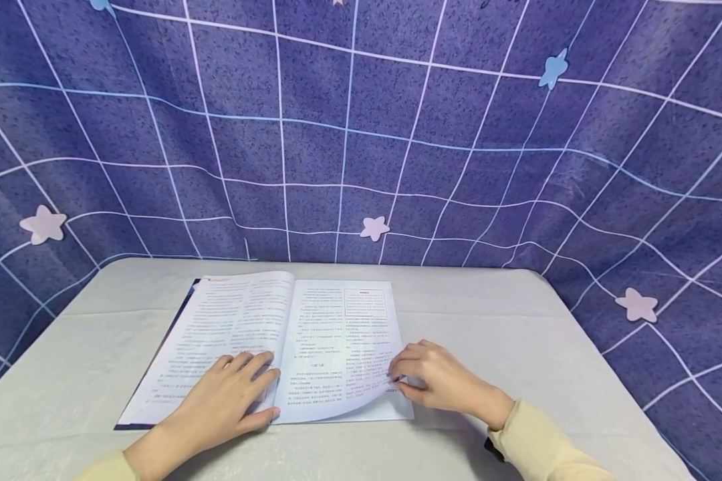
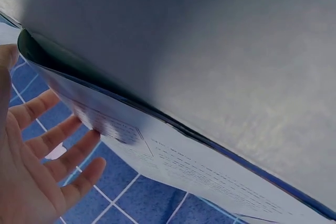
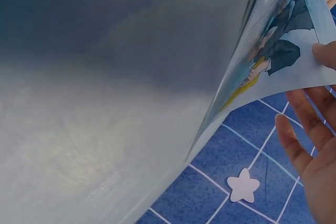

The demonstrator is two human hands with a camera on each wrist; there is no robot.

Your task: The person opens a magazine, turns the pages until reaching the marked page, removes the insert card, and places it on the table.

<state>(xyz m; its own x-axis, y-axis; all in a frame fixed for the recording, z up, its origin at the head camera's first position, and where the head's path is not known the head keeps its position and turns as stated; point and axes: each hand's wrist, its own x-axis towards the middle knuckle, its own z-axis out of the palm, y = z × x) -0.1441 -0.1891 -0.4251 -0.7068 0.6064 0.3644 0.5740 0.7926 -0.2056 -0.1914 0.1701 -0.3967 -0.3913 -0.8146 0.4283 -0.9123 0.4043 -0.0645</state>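
Note:
An open magazine (image 1: 315, 321) with printed text in columns lies on the table, its left-hand pages bowing up toward the fold. My left hand (image 1: 219, 397) rests on the lower part of the left page beside the fold, fingers spread. At the lower right edge, my right hand (image 1: 433, 377) pinches the right page, whose bottom corner curls up off the sheet beneath. In the right wrist view, the thumb lies on a page side with a coloured illustration (image 3: 286, 59), and the fingers are behind it. The left wrist view shows the left fingers (image 2: 79, 150) loosely extended against the printed page (image 2: 173, 156).
A pale cloth covers the table (image 1: 487, 314). Behind and around it hangs a blue curtain (image 1: 313, 153) with a white grid and stars. A dark cover edge (image 1: 174, 327) shows along the magazine's left side. A black strap (image 1: 494, 449) sits at the right sleeve.

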